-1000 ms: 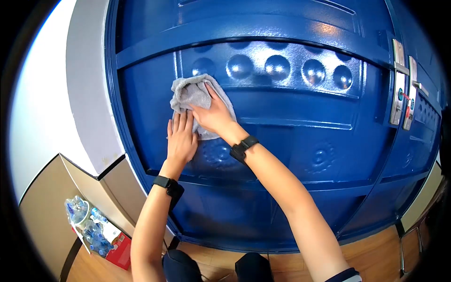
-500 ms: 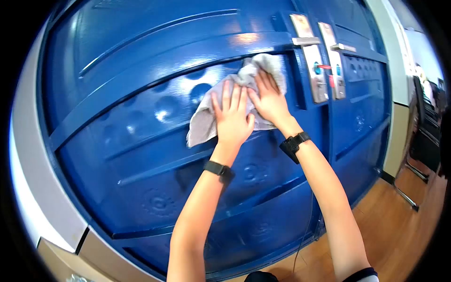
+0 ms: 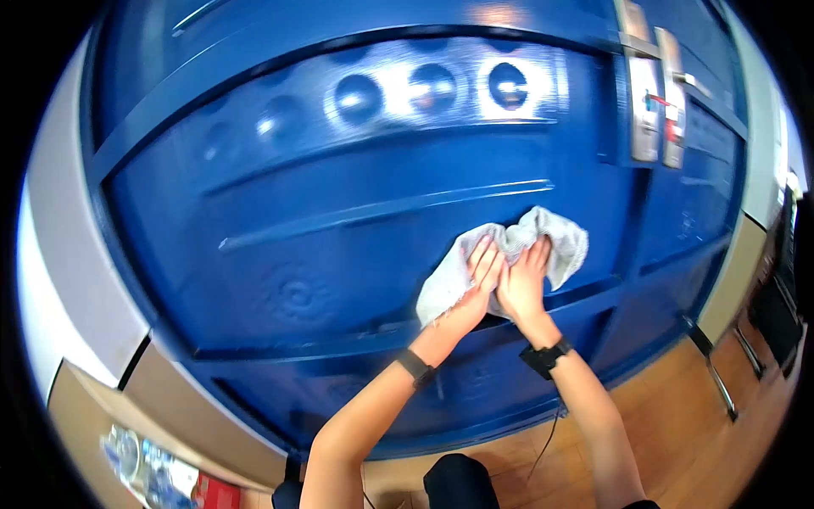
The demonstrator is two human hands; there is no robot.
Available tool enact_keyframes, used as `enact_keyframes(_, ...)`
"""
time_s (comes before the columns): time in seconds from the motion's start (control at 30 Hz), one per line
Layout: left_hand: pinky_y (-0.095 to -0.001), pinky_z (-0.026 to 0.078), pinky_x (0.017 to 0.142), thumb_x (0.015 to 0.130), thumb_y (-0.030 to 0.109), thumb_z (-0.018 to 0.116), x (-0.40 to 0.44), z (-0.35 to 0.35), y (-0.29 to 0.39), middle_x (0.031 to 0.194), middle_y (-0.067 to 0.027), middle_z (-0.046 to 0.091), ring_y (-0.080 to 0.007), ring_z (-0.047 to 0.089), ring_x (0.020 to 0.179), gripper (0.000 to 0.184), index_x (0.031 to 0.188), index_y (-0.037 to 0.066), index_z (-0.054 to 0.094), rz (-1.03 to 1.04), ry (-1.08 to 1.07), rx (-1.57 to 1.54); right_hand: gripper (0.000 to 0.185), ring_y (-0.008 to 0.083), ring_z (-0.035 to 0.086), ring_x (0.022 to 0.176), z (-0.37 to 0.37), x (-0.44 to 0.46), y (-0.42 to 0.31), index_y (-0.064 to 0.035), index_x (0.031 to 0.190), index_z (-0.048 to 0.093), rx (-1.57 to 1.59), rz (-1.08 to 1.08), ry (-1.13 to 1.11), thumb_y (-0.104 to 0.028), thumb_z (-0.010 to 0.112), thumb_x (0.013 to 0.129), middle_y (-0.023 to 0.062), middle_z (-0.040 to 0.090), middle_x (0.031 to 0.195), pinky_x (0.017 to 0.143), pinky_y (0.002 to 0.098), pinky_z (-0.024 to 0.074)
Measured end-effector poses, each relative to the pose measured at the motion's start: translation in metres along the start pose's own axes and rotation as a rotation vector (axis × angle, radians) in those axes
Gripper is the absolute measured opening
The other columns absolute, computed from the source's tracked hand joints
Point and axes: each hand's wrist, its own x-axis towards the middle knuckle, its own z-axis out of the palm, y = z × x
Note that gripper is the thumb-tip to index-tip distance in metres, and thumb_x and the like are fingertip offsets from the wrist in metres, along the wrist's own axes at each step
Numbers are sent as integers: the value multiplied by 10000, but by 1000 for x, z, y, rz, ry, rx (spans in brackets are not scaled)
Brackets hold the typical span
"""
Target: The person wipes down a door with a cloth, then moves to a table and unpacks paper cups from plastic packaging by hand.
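A person's left hand (image 3: 482, 276) and right hand (image 3: 523, 288) pressed a gray cloth (image 3: 445, 284) against a blue door (image 3: 356, 182), grips unclenched, fingers extended, below its raised round bosses (image 3: 359, 99).

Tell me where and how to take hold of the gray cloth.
Pinch the gray cloth by its outer flap, coming from the right. That flap spreads past the right grip and neither grip covers it, while the middle is bunched and pressed toward the blue door. Its edge looks soft and thin, so a pinch should probably do.
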Motion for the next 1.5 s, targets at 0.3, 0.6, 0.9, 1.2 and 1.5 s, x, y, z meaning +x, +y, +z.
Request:
enact_keyframes(0.3,-520,108,1100,696,85,544,2,-179,-82,1369,-162,376,-321,218,1359,627,1299,-15,404,-293,75,427,675,428,302,1269,5,105,-203,-89,1411,260,177,-303,144,-305,509,822,227,321,1377,1023,496,307)
enact_keyframes(0.6,-518,85,1092,811,173,477,-105,-246,-143,1395,-204,334,-368,165,1368,558,1315,-36,363,-567,100,694,607,305,431,1221,57,67,-340,-175,1412,291,504,-525,-65,-264,484,843,128,391,1374,1044,466,310)
enact_keyframes(0.9,-517,59,1102,816,217,471,-220,-215,-103,1377,-348,237,-476,118,1334,669,1311,-169,242,-850,-211,680,397,131,336,1288,105,-38,-337,-98,1308,410,-3,-816,-280,-205,275,950,16,415,1381,1127,336,217)
enact_keyframes(1.2,-592,107,1064,804,274,524,-169,-148,-42,1230,-338,402,-507,272,1235,593,1205,-148,411,-653,-234,472,467,224,411,1241,52,-37,-220,-201,1366,357,7,-701,-401,-266,393,905,125,436,1344,1096,434,214)
enact_keyframes(1.5,-499,65,1107,846,418,480,-122,-94,-8,1390,-205,340,-331,165,1375,608,1237,-47,463,-344,-120,-34,465,388,396,1210,7,-62,-104,20,1248,443,-243,-266,-434,-268,483,884,226,431,1293,983,462,349)
